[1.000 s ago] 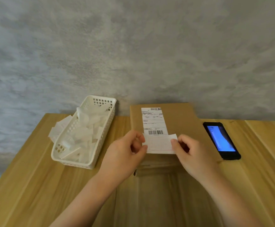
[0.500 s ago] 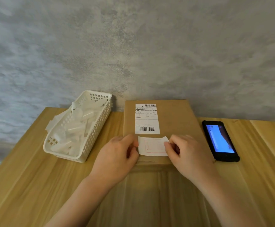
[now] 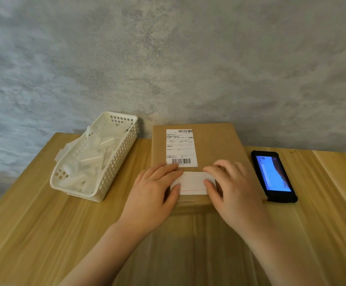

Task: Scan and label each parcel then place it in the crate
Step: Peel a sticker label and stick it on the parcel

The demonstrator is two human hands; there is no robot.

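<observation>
My left hand (image 3: 157, 195) and right hand (image 3: 229, 188) now lie flat, fingers straight, pressing the ends of the label (image 3: 192, 183) onto the box (image 3: 215, 145); a second ago I pinched it in the air, so I judge labelling nearly done and crating next. The label lies across the box just below the printed slip (image 3: 181, 147), long axis left to right. The box runs away from me toward the wall, between basket (image 3: 98, 162) and phone (image 3: 273, 174).

Soft, dim indoor light; faint shadows under each hand; slight blur, wide-angle bending at edges.
</observation>
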